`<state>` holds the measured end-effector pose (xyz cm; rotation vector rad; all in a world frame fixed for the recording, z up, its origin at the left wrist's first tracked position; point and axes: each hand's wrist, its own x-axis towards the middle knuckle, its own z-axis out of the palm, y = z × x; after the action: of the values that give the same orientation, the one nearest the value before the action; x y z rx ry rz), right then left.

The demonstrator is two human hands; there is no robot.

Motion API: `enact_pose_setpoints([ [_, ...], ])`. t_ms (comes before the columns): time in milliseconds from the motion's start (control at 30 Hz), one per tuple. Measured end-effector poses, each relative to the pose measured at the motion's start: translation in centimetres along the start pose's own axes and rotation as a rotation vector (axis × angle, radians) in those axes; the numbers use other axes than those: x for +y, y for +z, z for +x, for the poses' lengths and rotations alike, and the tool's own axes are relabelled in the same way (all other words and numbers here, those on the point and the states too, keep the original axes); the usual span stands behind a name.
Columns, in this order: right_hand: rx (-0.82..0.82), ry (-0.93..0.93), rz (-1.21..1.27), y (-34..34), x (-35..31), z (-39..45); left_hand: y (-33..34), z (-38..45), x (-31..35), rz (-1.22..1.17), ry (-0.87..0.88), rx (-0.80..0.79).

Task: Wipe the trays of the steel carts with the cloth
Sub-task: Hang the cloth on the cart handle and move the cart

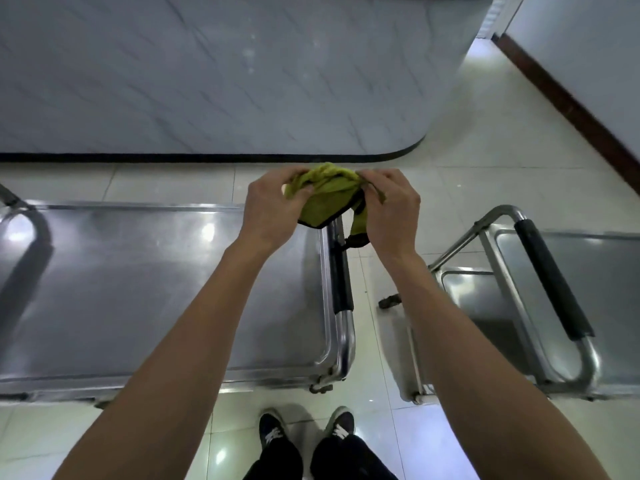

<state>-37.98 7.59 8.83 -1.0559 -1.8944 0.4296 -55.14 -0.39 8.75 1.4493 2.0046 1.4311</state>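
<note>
Fingers (300, 192) of the left hand (273, 209) were curled round one side of a bunched green cloth (323, 195), thumb and fingertips pinching its folds. The right hand (389, 209) pinched the other side the same way, its fingers bent tight over the top fold. A dark-edged corner of the cloth hung down between the two hands, above the right end of the left cart's top tray (156, 271) and clear of the steel. That cart's black-sleeved handle (341, 271) ran along its right edge. A second steel cart (519, 306) stood to the right, apart from the first, with tiled floor (377, 341) between them. Two dark shoes (304, 431) stood on the floor at the near edge.
</note>
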Motion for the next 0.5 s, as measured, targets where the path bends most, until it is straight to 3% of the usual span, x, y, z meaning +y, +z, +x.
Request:
enact_pose_setpoints([
  [167, 0.034, -0.037, 0.028, 0.6, 2.4, 2.5, 2.2, 2.0, -0.6, -0.021, 0.035, 0.031],
  [500, -0.261, 0.046, -0.027, 2.4, 8.5, -7.6, 6.5, -5.2, -6.8, 0.040, -0.224, -0.098],
])
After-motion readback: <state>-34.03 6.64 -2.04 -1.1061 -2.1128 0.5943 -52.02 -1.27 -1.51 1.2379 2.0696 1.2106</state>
